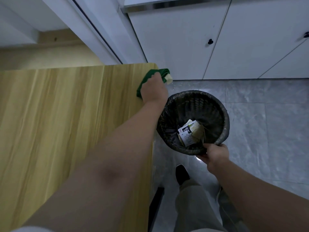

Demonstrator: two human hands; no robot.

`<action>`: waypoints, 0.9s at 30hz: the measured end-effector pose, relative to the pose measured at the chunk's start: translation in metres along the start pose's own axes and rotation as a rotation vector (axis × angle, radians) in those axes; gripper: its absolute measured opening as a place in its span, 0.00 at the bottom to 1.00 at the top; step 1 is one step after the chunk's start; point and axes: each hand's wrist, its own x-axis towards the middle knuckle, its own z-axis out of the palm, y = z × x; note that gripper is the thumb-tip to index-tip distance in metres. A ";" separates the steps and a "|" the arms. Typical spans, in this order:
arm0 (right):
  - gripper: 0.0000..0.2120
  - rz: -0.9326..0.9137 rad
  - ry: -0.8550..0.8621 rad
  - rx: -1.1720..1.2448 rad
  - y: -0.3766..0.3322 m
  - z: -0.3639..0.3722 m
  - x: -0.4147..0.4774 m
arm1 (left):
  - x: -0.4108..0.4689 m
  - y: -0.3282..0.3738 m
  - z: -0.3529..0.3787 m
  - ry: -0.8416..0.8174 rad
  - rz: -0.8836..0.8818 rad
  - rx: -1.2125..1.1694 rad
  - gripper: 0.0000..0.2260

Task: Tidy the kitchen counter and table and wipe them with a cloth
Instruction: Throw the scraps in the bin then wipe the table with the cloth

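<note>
Gripping a cloth (145, 81), left hand (153, 92) reaches the table's (66, 114) corner edge; right hand (215, 154) holds a bin's (224, 114) rim over open floor (267, 131); packets' (188, 132) print unreadable.

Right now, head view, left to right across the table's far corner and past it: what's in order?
In order: wooden table → green cloth, gripped by the left hand at the table's corner → black wastebasket, its near rim held by the right hand → grey floor.
</note>
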 end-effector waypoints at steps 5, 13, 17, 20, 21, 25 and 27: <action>0.18 -0.017 -0.003 0.012 -0.005 0.000 -0.007 | -0.013 0.006 -0.006 -0.062 0.056 -0.170 0.11; 0.17 -0.016 -0.010 0.008 -0.009 0.009 -0.019 | 0.020 -0.050 -0.052 0.097 -0.049 -0.290 0.07; 0.17 -0.008 -0.012 0.005 -0.009 0.010 -0.019 | 0.052 -0.119 -0.071 0.200 -0.187 0.054 0.14; 0.16 0.010 -0.016 0.007 -0.010 0.012 -0.016 | 0.075 -0.160 -0.076 0.133 -0.367 0.272 0.11; 0.16 0.009 -0.019 0.011 -0.011 0.012 -0.015 | 0.082 -0.171 -0.074 0.119 -0.413 0.303 0.10; 0.14 0.000 -0.021 0.018 -0.013 0.015 -0.009 | 0.100 -0.187 -0.050 0.042 -0.523 0.268 0.10; 0.14 -0.003 -0.022 0.017 -0.014 0.017 -0.008 | 0.106 -0.183 -0.041 0.033 -0.536 0.256 0.08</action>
